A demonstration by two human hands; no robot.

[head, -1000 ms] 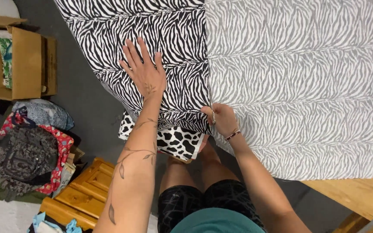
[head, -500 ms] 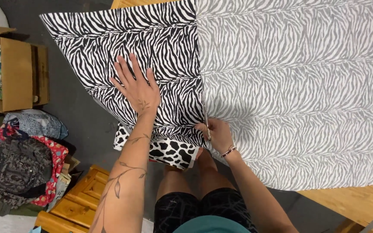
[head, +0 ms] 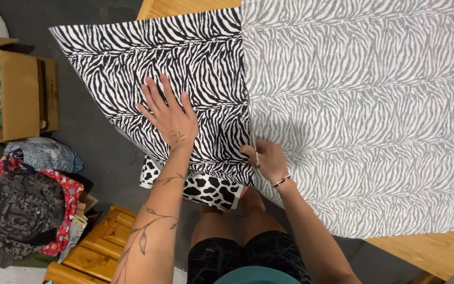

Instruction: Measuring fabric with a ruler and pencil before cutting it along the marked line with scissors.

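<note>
- The left hand (head: 168,117) is spread flat, open, on the dark zebra fabric (head: 148,58), pinning it taut
- Beside that hand, the right hand (head: 266,160) is closed around scissors (head: 252,138), blades along the pale fabric's (head: 363,115) edge

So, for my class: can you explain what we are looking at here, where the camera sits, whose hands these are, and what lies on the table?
The camera is worn on a person's head and looks straight down, so the bare arms are that person's own. A big zebra-print fabric covers a wooden table. The dark part hangs off the table edge. The left hand presses flat on it. The right hand grips scissors at the line between the dark and pale parts. A cow-print cloth peeks out below. On the floor sit a cardboard box and a backpack.
</note>
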